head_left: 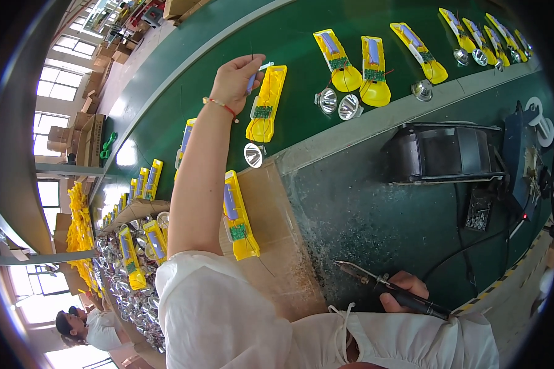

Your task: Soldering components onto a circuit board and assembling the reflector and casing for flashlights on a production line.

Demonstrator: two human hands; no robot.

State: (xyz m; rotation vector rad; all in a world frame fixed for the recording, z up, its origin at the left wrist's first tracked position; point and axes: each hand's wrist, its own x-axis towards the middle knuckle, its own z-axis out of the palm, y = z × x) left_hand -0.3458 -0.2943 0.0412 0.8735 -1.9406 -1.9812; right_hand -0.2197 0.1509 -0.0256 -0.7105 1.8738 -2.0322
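My left hand (235,83) is stretched out over the green belt, fingers closed on a lavender battery cell (251,83) that is partly hidden by them. Just beside it lies a yellow flashlight housing (277,86) with a green circuit board (263,112) in it. A silver reflector cup (253,155) rests below that housing. Low on the right, my right hand (405,291) grips a soldering iron (406,298) by its black handle, the tip pointing left. Between my arms, another yellow housing (243,237) with a lavender cell and board lies on brown cardboard (277,246).
Several yellow housings with reflectors line the belt (295,46). A black fan-like box (443,152) and a solder spool (540,120) stand at the right. Many loose reflectors (138,307) are heaped at left. A person (95,326) is at the lower left.
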